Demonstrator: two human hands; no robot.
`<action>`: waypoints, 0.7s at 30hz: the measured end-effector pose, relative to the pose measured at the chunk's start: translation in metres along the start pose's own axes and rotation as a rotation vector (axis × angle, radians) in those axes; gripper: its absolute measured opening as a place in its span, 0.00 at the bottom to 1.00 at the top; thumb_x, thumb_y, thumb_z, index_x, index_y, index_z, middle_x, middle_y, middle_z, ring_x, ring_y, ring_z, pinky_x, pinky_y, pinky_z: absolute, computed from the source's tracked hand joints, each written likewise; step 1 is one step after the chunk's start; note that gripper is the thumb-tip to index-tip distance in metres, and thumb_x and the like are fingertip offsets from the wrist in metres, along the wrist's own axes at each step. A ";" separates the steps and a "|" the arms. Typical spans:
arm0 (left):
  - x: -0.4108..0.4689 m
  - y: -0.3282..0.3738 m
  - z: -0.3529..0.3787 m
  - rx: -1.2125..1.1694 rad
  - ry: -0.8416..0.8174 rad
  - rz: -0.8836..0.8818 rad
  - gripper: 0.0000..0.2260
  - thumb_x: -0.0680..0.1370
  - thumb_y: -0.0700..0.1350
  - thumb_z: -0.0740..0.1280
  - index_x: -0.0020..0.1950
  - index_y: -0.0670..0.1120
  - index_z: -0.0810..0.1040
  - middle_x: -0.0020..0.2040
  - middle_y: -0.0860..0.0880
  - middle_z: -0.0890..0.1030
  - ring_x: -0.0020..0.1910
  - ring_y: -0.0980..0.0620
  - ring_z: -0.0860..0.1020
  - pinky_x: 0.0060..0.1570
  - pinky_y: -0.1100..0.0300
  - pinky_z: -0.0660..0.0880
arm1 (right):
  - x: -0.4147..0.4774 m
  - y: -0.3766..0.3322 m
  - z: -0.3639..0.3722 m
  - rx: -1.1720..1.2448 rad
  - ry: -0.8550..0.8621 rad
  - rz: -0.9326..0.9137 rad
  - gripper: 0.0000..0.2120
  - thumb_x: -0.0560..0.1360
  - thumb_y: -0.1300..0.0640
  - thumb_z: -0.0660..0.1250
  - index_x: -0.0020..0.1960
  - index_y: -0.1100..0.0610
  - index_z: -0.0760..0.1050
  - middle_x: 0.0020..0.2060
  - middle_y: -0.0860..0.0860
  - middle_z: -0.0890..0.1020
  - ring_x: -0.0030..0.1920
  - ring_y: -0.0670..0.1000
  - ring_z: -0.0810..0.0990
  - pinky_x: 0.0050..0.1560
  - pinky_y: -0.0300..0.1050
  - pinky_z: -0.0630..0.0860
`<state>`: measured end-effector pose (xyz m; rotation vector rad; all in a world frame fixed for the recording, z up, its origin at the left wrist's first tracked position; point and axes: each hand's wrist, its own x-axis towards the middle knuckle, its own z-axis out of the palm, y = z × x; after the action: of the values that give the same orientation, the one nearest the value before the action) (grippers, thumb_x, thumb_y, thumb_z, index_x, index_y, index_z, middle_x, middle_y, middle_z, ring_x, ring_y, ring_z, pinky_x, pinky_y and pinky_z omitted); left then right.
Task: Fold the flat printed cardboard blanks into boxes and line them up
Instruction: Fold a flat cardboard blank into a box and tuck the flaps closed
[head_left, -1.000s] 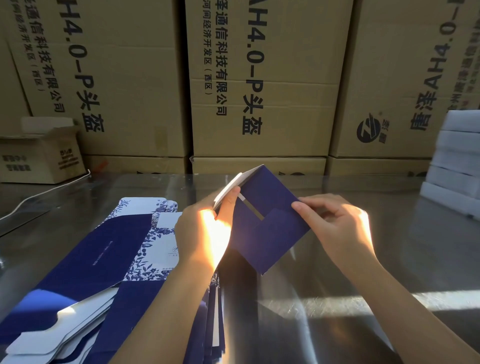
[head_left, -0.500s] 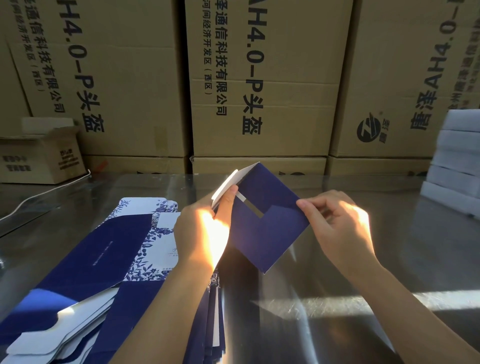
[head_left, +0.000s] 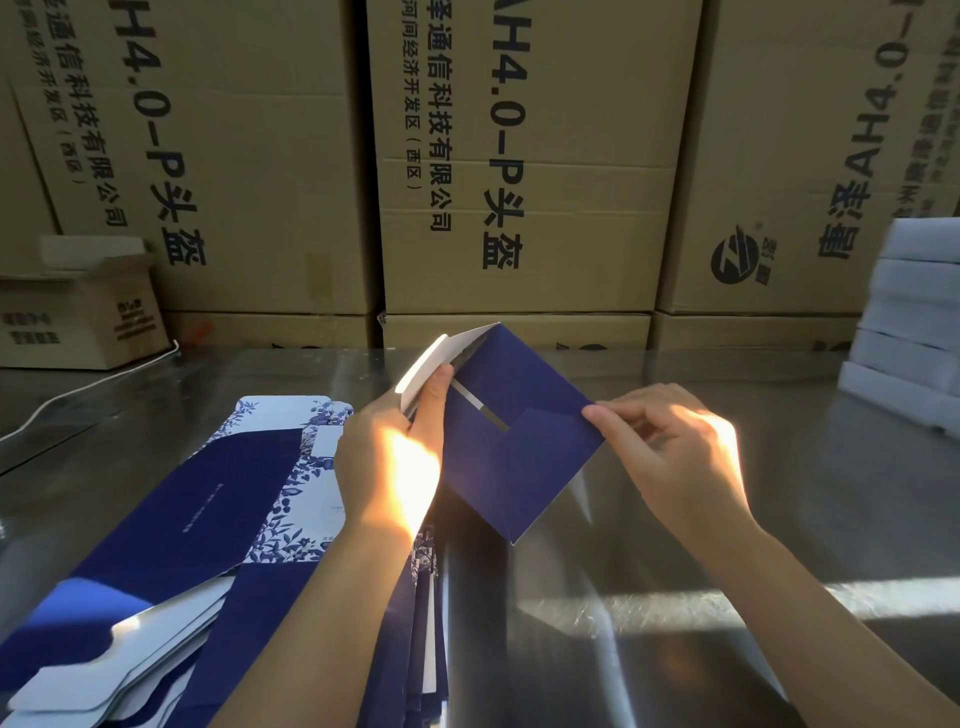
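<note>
This blue box (head_left: 519, 457) looks like light, thin card, easy to crease. Your left grip (head_left: 387, 467) pinches it at the white flap (head_left: 423, 366), and your right grip (head_left: 670, 452) pinches its right corner.

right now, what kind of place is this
Probably a warehouse packing station: tall printed shipping cartons are stacked behind a shiny metal table, with a pile of flat blanks on it and a half-folded blue box being worked.
</note>
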<state>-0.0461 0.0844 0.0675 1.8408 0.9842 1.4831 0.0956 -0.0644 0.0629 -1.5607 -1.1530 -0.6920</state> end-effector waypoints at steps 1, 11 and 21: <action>0.000 0.000 0.000 0.001 0.008 -0.002 0.26 0.71 0.67 0.59 0.23 0.49 0.64 0.19 0.54 0.68 0.23 0.57 0.68 0.23 0.64 0.60 | 0.000 0.000 0.000 -0.008 -0.001 0.003 0.04 0.72 0.58 0.72 0.38 0.53 0.83 0.33 0.42 0.80 0.39 0.48 0.78 0.40 0.36 0.72; -0.002 0.004 -0.002 -0.022 0.031 0.047 0.23 0.71 0.66 0.61 0.23 0.53 0.64 0.19 0.58 0.67 0.25 0.58 0.69 0.25 0.62 0.61 | 0.001 0.000 0.000 0.049 -0.002 0.024 0.05 0.71 0.58 0.74 0.36 0.52 0.82 0.33 0.40 0.80 0.39 0.46 0.77 0.40 0.32 0.71; 0.006 -0.001 -0.005 -0.110 0.026 -0.108 0.19 0.73 0.66 0.61 0.31 0.54 0.68 0.31 0.55 0.74 0.34 0.49 0.76 0.38 0.55 0.71 | -0.002 -0.004 0.000 0.061 0.033 -0.069 0.06 0.71 0.54 0.70 0.37 0.54 0.83 0.32 0.44 0.81 0.34 0.46 0.76 0.35 0.34 0.72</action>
<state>-0.0508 0.0900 0.0711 1.6689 0.9788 1.4701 0.0908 -0.0650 0.0628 -1.4598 -1.1972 -0.7187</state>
